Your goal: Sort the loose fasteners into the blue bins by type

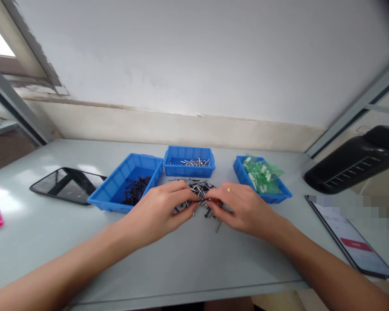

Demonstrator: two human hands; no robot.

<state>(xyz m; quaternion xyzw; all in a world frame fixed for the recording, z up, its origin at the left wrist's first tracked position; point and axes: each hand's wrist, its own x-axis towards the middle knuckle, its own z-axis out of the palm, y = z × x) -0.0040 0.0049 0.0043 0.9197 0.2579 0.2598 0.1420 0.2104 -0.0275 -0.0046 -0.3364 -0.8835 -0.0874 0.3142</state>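
A pile of loose fasteners (200,186) lies on the table (181,268) at the fingertips of the left hand (167,204) and right hand (243,208), angled inward seemingly for close handling, whether clamped on one I cannot tell, with three blue bins (189,172) around, apparently for easy reach.

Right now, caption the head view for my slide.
Left hand and right hand at a pile of loose metal fasteners, near three blue bins.

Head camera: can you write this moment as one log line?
left hand: at fastener pile | right hand: same | left bin: dark fasteners | right bin: green packets
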